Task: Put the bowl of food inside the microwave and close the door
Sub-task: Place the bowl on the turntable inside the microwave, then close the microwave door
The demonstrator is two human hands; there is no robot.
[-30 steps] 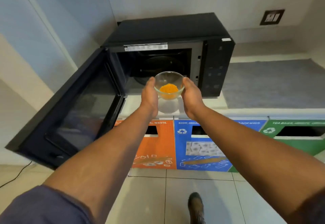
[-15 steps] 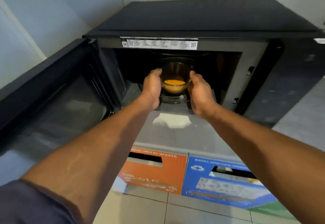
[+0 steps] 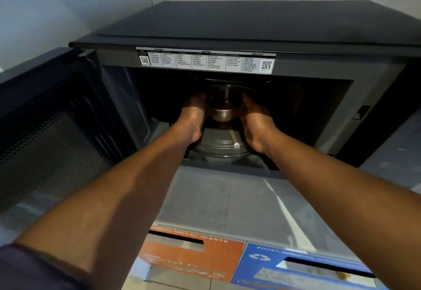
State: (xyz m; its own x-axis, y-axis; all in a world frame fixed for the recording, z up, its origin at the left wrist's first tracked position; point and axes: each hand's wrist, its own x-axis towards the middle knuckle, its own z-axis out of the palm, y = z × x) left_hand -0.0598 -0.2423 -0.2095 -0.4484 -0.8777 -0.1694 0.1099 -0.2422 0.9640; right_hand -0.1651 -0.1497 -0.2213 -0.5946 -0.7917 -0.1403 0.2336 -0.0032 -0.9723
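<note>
A small clear glass bowl (image 3: 224, 105) with orange food in it is inside the dark cavity of the black microwave (image 3: 250, 27), just above the glass turntable (image 3: 222, 143). My left hand (image 3: 193, 118) grips the bowl's left side and my right hand (image 3: 255, 123) grips its right side. Whether the bowl rests on the turntable I cannot tell. The microwave door (image 3: 45, 130) stands wide open to the left, its mesh window facing me.
The microwave sits on a grey counter (image 3: 227, 198). Below the counter's front edge are an orange waste bin front (image 3: 193, 257) and a blue recycling bin front (image 3: 296, 269), each with a slot. A pale wall (image 3: 68, 4) is behind and to the left.
Both hands have carried the bowl from in front of the opening deep into the cavity, over the turntable. My head has moved closer to the microwave.
</note>
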